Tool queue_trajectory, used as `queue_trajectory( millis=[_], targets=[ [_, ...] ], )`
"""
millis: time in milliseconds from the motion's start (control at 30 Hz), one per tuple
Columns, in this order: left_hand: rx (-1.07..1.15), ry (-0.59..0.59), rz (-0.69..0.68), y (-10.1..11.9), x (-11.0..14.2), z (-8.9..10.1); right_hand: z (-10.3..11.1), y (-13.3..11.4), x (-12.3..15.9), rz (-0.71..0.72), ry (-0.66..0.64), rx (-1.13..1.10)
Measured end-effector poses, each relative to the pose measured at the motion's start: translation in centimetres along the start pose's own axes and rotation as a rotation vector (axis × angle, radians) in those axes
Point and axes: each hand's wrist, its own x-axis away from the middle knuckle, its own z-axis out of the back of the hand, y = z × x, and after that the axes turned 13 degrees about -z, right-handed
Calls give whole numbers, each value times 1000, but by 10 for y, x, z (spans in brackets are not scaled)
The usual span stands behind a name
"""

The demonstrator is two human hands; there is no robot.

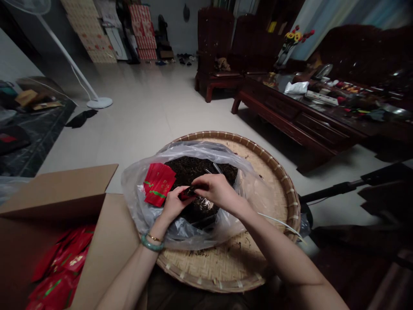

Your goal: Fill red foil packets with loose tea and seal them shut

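Note:
My left hand [172, 206], wearing a green bangle [151, 245], is closed around a small red packet [185, 194] held mouth up. The fingers of my right hand [217, 189] are pinched together at the packet's mouth, over some dark leaves [191, 189]. Beneath both hands, a clear plastic bag [130, 183] lies open, full of dark, dried tea-like leaves [187, 165]. Several flat red packets [159, 183] with green marks are fanned out on its left side. A thin metal tool [217, 168] rests on the leaves behind my right hand.
The bag sits on a round woven bamboo tray [292, 202]. At left stands an open cardboard box [111, 245] containing red packets [64, 267]. A black metal stand [335, 191] is at right. Beyond are a wooden coffee table [290, 110] and a white fan stand [100, 102].

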Motion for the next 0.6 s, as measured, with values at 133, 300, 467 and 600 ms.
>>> queue_trajectory(
  millis=[133, 300, 467, 600],
  targets=[
    [-18, -8, -1, -1, 0, 0, -10, 2, -4, -4, -15, 45],
    [-14, -8, 11, 4, 0, 0, -10, 6, -2, -6, -7, 9],
    [-6, 0, -33, 4, 0, 1, -5, 6, 3, -19, 86, -123],
    [-17, -4, -51, 3, 0, 1, -8, 7, 6, 74, 44, -100]
  ],
)
